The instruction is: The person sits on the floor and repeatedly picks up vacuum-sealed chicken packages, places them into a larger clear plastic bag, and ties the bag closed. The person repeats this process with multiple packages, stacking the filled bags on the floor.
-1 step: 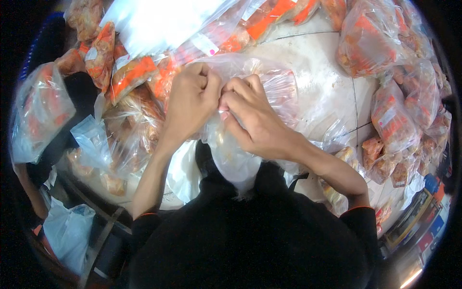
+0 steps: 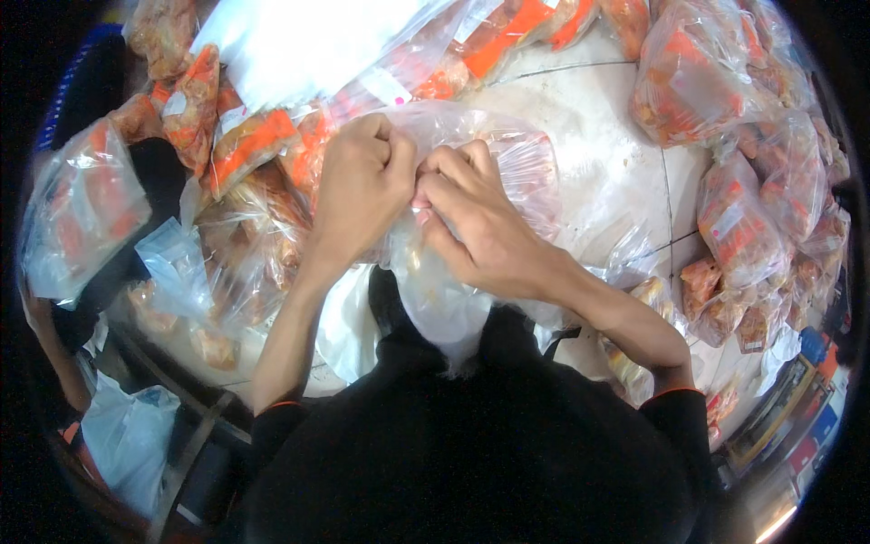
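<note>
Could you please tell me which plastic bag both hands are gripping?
The clear bag at the centre, gathered between the left hand and right hand; the other bags are in neither hand.

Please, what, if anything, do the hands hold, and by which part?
The left hand and right hand pinch a clear plastic bag by its gathered neck.

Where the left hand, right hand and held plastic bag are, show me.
Left hand (image 2: 367, 186), head view, its back.
Right hand (image 2: 485, 222), head view, its back.
Plastic bag (image 2: 442, 295), head view, its lower film.
</note>
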A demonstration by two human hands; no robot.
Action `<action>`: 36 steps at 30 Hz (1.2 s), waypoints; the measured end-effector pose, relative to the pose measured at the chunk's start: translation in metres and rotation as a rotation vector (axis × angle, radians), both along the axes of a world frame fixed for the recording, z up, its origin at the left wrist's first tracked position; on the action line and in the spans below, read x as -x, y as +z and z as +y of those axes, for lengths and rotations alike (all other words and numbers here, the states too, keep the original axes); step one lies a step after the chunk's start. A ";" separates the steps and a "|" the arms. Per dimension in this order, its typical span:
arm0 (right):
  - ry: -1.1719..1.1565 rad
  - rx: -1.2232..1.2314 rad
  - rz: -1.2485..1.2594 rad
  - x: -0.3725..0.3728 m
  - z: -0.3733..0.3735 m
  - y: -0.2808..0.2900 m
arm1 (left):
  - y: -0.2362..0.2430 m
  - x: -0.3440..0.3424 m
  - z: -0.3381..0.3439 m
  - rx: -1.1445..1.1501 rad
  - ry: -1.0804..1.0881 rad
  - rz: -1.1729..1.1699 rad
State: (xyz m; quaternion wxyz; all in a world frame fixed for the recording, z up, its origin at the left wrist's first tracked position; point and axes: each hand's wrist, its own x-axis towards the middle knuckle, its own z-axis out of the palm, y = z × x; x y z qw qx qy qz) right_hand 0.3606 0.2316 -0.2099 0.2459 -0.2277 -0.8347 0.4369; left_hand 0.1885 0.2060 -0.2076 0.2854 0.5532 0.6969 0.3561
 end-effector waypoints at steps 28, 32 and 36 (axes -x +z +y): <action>-0.296 -0.186 -0.006 -0.024 -0.035 0.002 | -0.049 -0.009 0.111 0.123 0.204 0.761; -0.298 -0.147 0.046 -0.039 -0.029 0.010 | -0.047 -0.007 0.107 0.186 0.232 0.696; -0.360 0.041 0.060 -0.065 0.000 0.013 | -0.016 -0.006 0.071 0.078 0.171 0.691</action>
